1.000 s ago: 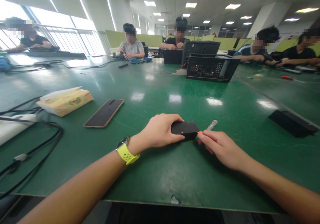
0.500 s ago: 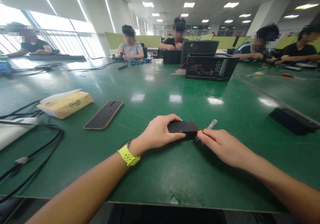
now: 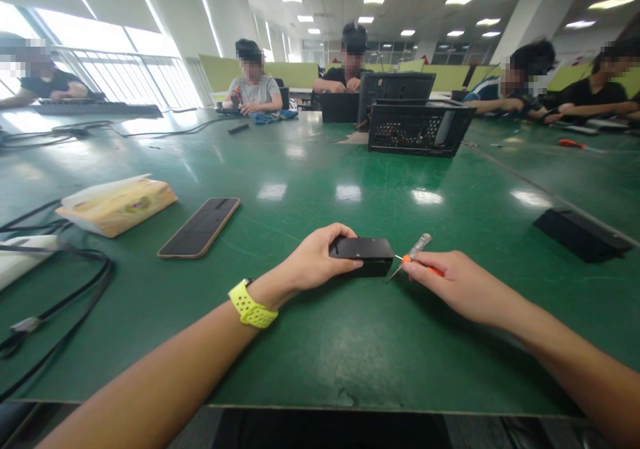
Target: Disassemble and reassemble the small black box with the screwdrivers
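Note:
My left hand [image 3: 323, 259] is closed around the left part of a small black box [image 3: 367, 249], which rests on the green table. A yellow watch strap [image 3: 250, 307] circles my left wrist. My right hand [image 3: 453, 279] is closed on an orange-handled screwdriver [image 3: 434, 271]. Its thin metal shaft points left at the box's right end; whether the tip touches the box I cannot tell. Just beyond my right fingers, a second screwdriver with a clear handle [image 3: 419, 244] slants across, its shaft pointing down and left beside the box.
A phone [image 3: 200, 227] and a tissue pack [image 3: 123, 210] are on the left, near black cables [image 3: 95, 302] and a white power strip [image 3: 23, 255]. A black part [image 3: 580, 234] lies right. Computer cases [image 3: 420, 129] stand farther back. Several people sit around the table [image 3: 310, 355].
The whole view has shifted slightly. My right hand has drawn back a little from the box, so more of the orange screwdriver's handle shows. My left hand still holds the box.

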`<state>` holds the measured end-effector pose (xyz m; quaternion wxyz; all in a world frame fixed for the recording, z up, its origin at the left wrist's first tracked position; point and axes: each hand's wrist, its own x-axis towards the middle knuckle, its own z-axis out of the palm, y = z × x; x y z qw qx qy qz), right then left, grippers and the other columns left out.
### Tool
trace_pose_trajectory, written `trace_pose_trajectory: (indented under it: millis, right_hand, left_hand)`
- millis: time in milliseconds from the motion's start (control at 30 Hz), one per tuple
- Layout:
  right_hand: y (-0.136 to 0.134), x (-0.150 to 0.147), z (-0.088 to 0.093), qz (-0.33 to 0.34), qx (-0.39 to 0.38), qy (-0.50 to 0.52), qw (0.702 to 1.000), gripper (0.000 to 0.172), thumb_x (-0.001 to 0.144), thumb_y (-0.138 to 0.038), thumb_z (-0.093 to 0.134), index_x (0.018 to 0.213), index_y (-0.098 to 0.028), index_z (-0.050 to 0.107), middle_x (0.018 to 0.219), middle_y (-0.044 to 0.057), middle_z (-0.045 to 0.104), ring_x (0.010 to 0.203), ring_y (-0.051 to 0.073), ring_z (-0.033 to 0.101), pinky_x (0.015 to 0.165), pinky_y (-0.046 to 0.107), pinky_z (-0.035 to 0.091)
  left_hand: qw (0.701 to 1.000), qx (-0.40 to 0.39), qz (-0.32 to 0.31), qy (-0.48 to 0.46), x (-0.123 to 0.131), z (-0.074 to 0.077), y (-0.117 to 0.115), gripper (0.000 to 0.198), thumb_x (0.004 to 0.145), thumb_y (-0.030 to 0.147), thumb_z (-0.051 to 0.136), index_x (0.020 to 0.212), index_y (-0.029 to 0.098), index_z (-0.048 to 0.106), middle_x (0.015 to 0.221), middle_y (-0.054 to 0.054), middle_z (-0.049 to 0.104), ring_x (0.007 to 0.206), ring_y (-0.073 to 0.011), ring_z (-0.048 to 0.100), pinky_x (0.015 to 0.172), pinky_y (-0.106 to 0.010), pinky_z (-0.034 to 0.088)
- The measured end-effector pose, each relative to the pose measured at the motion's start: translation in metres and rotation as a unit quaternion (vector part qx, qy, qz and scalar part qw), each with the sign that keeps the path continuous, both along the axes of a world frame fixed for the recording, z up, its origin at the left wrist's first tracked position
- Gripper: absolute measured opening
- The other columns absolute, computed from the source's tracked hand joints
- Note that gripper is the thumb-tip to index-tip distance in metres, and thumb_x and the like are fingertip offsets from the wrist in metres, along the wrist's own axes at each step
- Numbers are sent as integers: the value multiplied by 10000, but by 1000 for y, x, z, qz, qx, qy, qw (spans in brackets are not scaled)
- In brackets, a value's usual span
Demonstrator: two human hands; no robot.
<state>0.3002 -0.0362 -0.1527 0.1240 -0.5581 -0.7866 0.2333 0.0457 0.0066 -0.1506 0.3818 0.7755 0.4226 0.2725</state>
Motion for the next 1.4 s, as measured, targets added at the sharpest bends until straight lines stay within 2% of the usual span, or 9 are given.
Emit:
trace_pose_trajectory:
  millis: [133, 333, 467, 633, 767, 867, 1033, 1267, 1400]
  right_hand:
    - [-4, -5, -7, -7, 7, 27, 1000, 464, 958, -541, 326, 731, -207, 556, 658, 2, 558, 615, 157, 514, 589, 272, 345]
    - [-8, -6, -12, -25, 35, -14, 999, 477, 951, -562, 302, 751, -217, 564, 617, 7, 535, 593, 169, 515, 588, 280, 339]
    - [-7, -6, -9, -14, 27, 4, 1000, 480, 954, -552, 308, 731, -207, 556, 623, 3, 525, 596, 159, 500, 586, 275, 334]
    - [0, -3, -4, 7, -85, 137, 987, 486, 940, -557, 365, 748, -178, 600, 563, -35, 423, 525, 117, 400, 523, 251, 301]
    - [3, -1, -2, 11, -132, 176, 975, 489, 931, -559, 384, 792, -158, 627, 522, -52, 367, 487, 109, 356, 492, 250, 272]
    - [3, -1, -1, 11, -115, 157, 981, 477, 927, -552, 390, 809, -160, 634, 537, -46, 384, 497, 111, 373, 490, 248, 285]
    - [-1, -5, 0, 12, -62, 112, 992, 444, 931, -525, 392, 779, -174, 619, 573, -38, 424, 519, 114, 394, 515, 251, 314]
    - [-6, -12, -3, 8, -2, 61, 998, 466, 954, -515, 337, 718, -183, 564, 638, -9, 504, 597, 139, 465, 578, 266, 338]
    - [-7, -12, -5, 7, 14, 28, 999, 467, 968, -508, 316, 726, -191, 558, 656, 5, 556, 621, 155, 517, 588, 270, 351]
  left_hand:
    - [1000, 13, 3, -2, 0, -1, 0, 345, 705, 258, 714, 1001, 128, 594, 878, -3, 574, 782, -141, 505, 708, -255, 379]
    - [1000, 24, 8, -10, -1, -1, -1, 378, 690, 265, 741, 1019, 123, 620, 886, -12, 610, 780, -141, 529, 719, -256, 398]
    - [998, -11, 32, -60, -2, -5, -1, 416, 642, 268, 794, 1009, 123, 660, 861, -11, 658, 757, -130, 562, 723, -248, 429]
    - [989, -76, 23, -128, -5, -14, 0, 446, 640, 326, 811, 1041, 162, 708, 931, -28, 723, 818, -157, 639, 789, -277, 490]
    - [994, 6, -15, -104, -8, -13, 2, 377, 689, 320, 779, 1032, 173, 723, 999, -44, 723, 900, -179, 656, 828, -292, 501]
    - [995, 70, -29, -71, -9, -10, 3, 306, 721, 286, 752, 1003, 169, 734, 1014, -58, 721, 928, -180, 655, 849, -290, 496]
    - [991, 121, -50, -6, -12, -6, 3, 294, 773, 251, 701, 1056, 180, 728, 1019, -68, 718, 927, -173, 651, 856, -283, 486]
    - [988, 138, -21, 59, -14, -1, -3, 596, 642, 604, 744, 1071, 191, 725, 945, -73, 695, 841, -202, 628, 769, -301, 480]
    - [990, 123, 13, 71, -12, -1, -7, 603, 676, 630, 699, 1067, 171, 715, 938, -74, 696, 825, -202, 621, 733, -295, 474]
